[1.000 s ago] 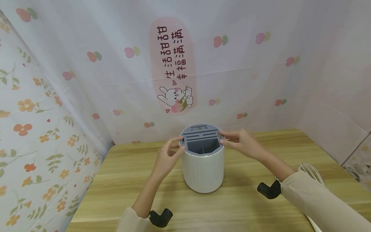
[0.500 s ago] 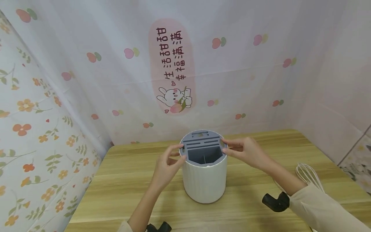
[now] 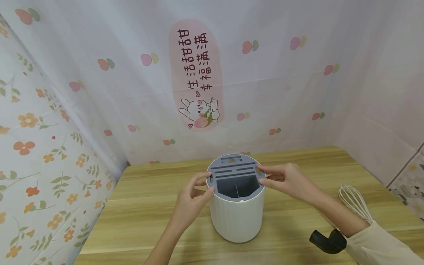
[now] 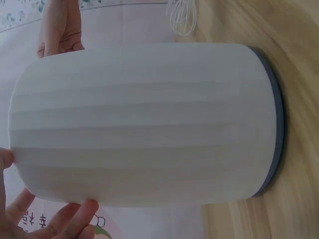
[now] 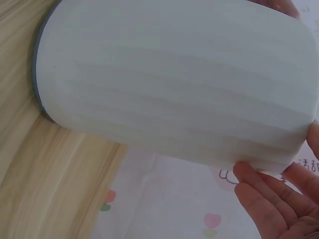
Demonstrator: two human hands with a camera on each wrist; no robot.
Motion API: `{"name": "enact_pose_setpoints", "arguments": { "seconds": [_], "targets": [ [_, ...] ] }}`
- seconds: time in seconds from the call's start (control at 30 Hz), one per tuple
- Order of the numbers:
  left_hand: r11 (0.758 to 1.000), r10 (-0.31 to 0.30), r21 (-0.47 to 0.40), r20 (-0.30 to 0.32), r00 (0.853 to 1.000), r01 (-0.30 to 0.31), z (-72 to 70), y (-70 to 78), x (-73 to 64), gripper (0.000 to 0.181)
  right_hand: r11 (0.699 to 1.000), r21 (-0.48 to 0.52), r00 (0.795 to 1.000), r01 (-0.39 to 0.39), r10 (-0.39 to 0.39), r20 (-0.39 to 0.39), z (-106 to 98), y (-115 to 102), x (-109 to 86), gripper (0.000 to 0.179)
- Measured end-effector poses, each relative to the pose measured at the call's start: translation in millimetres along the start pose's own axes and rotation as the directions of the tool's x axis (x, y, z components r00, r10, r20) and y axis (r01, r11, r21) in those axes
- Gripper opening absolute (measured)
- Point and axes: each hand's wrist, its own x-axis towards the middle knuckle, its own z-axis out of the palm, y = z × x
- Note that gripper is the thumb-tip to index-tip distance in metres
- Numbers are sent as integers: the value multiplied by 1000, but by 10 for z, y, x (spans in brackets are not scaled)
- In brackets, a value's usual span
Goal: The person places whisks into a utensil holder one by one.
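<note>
shifted toward the near side of the wooden table (image 3: 149, 213), the white utensil holder (image 3: 236, 221) stands upright, left hand (image 3: 191, 198) and right hand (image 3: 289, 181) gripping its top edge. uneven pulling could tip it.

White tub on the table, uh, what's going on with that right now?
A person is holding the white tub with both hands at its top edge, the left hand on one side and the right hand on the other. It stands upright on the wooden table, its gray slotted top in place and facing up. A coiled white cord lies off to the right, near the right forearm.
</note>
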Motion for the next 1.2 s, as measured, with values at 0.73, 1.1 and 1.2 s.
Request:
{"name": "enact_pose_setpoints", "arguments": {
  "seconds": [0.73, 1.1, 1.2],
  "targets": [
    [999, 31, 27, 23, 999, -32, 31, 33, -97, 39, 998, -46, 996, -43, 39, -85, -339, 257, -262, 33],
    [999, 31, 11, 11, 999, -31, 38, 17, -90, 39, 969, -103, 965, -225, 236, 113, -790, 1026, -646, 44],
    [999, 30, 19, 15, 999, -30, 36, 11, -80, 38, 964, -82, 947, -253, 264, 184, -839, 1199, -759, 45]
  ]
}}
